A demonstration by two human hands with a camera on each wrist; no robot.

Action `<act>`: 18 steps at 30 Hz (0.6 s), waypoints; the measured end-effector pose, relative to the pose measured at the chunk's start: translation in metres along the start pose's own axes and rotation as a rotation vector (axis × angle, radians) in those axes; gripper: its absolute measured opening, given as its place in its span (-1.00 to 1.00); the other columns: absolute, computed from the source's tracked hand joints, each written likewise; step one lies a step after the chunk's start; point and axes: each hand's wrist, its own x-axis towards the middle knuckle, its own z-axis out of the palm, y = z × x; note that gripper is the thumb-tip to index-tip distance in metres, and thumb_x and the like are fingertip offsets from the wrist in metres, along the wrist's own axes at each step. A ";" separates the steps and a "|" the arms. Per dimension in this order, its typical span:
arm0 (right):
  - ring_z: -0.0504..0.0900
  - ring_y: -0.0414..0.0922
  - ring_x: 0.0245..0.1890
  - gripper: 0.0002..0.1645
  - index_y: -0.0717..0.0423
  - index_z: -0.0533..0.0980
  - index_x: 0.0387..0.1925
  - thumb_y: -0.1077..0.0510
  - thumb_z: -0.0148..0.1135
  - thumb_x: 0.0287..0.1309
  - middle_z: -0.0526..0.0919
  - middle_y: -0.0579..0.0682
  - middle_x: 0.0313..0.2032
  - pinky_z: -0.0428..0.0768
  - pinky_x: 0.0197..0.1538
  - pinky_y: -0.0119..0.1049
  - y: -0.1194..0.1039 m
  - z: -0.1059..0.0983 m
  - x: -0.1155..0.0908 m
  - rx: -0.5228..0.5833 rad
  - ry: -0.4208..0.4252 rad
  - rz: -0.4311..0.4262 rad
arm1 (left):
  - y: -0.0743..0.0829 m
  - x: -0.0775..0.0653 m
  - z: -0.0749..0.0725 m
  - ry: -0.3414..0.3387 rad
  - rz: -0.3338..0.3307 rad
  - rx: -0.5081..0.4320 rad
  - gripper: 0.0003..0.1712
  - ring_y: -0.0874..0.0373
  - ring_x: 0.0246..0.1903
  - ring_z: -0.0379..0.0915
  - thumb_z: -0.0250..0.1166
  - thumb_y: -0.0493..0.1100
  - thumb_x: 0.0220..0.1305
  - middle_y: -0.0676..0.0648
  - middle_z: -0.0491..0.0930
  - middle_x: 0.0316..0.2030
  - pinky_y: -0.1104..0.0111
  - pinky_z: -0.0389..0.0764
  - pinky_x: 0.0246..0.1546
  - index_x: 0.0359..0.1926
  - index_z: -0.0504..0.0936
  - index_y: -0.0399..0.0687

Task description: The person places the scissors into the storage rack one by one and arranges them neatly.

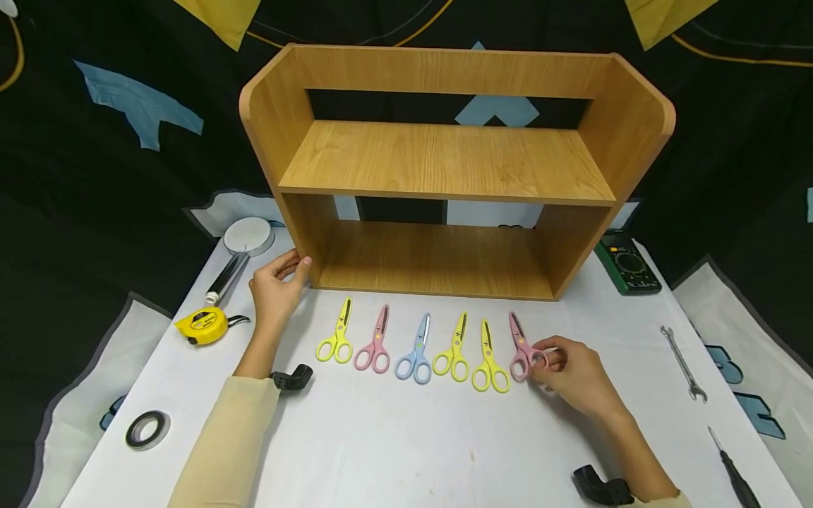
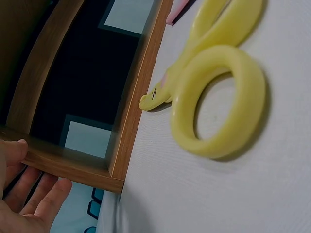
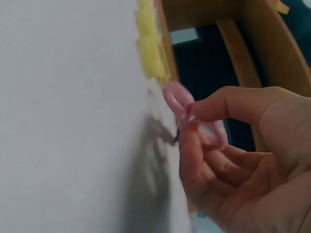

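My left hand (image 1: 276, 286) is at the lower left side of a two-tier wooden shelf (image 1: 444, 161). In the left wrist view, its thumb and fingers (image 2: 52, 200) lie on either side of the side panel's edge. My right hand (image 1: 574, 374) pinches a pair of pink scissors (image 1: 520, 346) by a handle loop. The right wrist view shows these pink scissors (image 3: 179, 98) raised a little, with a shadow on the cloth. Left of them lie yellow scissors (image 1: 490, 360), blue scissors (image 1: 416, 353) and another pink pair (image 1: 376, 342), several in a row before the shelf.
Along the left are a magnifying glass (image 1: 249, 236), a yellow tape measure (image 1: 205, 325) and a roll of black tape (image 1: 147, 430). On the right lie a multimeter (image 1: 627, 263), a wrench (image 1: 683, 363) and a screwdriver (image 1: 733, 469). White cloth (image 1: 406, 451) covers the table.
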 end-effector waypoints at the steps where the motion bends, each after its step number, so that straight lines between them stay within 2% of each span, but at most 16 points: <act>1: 0.60 -0.18 -0.45 -0.57 0.20 0.61 0.07 0.20 0.45 0.15 0.70 -0.03 -0.39 0.55 -0.48 -0.40 -0.004 -0.002 -0.001 0.035 0.000 -0.003 | -0.001 0.000 0.000 0.005 -0.005 -0.001 -0.52 0.06 -0.04 0.76 0.45 0.07 0.33 -0.13 0.79 -0.04 0.19 0.63 0.25 0.17 0.73 -0.05; 3: 0.63 -0.19 -0.43 -0.55 0.21 0.61 0.09 0.21 0.46 0.16 0.72 0.00 -0.36 0.61 -0.45 -0.40 -0.017 -0.008 -0.003 0.101 0.005 -0.020 | -0.002 0.000 0.001 0.010 -0.013 -0.008 -0.52 0.14 -0.06 0.76 0.45 0.08 0.33 -0.11 0.79 -0.04 0.19 0.68 0.17 0.16 0.73 -0.04; 5: 0.66 -0.18 -0.40 -0.55 0.21 0.62 0.09 0.21 0.49 0.16 0.73 0.05 -0.34 0.68 -0.39 -0.40 -0.034 -0.016 -0.005 0.178 0.015 -0.054 | -0.003 0.000 0.002 0.019 -0.017 -0.021 -0.54 0.19 -0.08 0.76 0.46 0.08 0.32 -0.11 0.79 -0.05 0.37 0.72 0.04 0.15 0.74 -0.02; 7: 0.69 -0.15 -0.40 -0.54 0.22 0.62 0.10 0.22 0.51 0.17 0.74 0.08 -0.33 0.73 -0.36 -0.38 -0.056 -0.024 -0.007 0.244 0.017 -0.113 | -0.003 0.000 0.002 0.028 -0.019 -0.036 -0.55 0.20 -0.09 0.76 0.47 0.06 0.31 -0.11 0.79 -0.05 0.56 0.70 -0.08 0.14 0.75 -0.03; 10: 0.71 -0.13 -0.41 -0.53 0.22 0.62 0.11 0.23 0.53 0.16 0.74 0.05 -0.33 0.77 -0.35 -0.35 -0.091 -0.035 -0.005 0.335 0.016 -0.231 | -0.003 -0.001 0.002 0.044 -0.020 -0.071 -0.56 0.19 -0.09 0.77 0.48 0.04 0.30 -0.14 0.79 -0.04 0.73 0.64 -0.24 0.12 0.76 -0.05; 14: 0.71 -0.12 -0.39 -0.54 0.24 0.62 0.12 0.28 0.50 0.18 0.75 -0.02 -0.28 0.78 -0.32 -0.33 -0.137 -0.047 0.010 0.433 0.003 -0.380 | -0.003 -0.002 0.003 0.057 -0.025 -0.095 -0.56 0.21 -0.10 0.77 0.49 0.04 0.29 -0.16 0.78 -0.04 0.70 0.67 -0.25 0.10 0.77 -0.07; 18: 0.70 -0.11 -0.37 -0.53 0.23 0.62 0.13 0.24 0.50 0.20 0.75 0.01 -0.26 0.76 -0.32 -0.37 -0.180 -0.053 0.036 0.442 0.005 -0.439 | -0.003 -0.003 0.005 0.053 -0.035 -0.104 -0.56 0.15 -0.07 0.77 0.49 0.04 0.29 -0.16 0.78 -0.04 0.68 0.69 -0.25 0.10 0.77 -0.09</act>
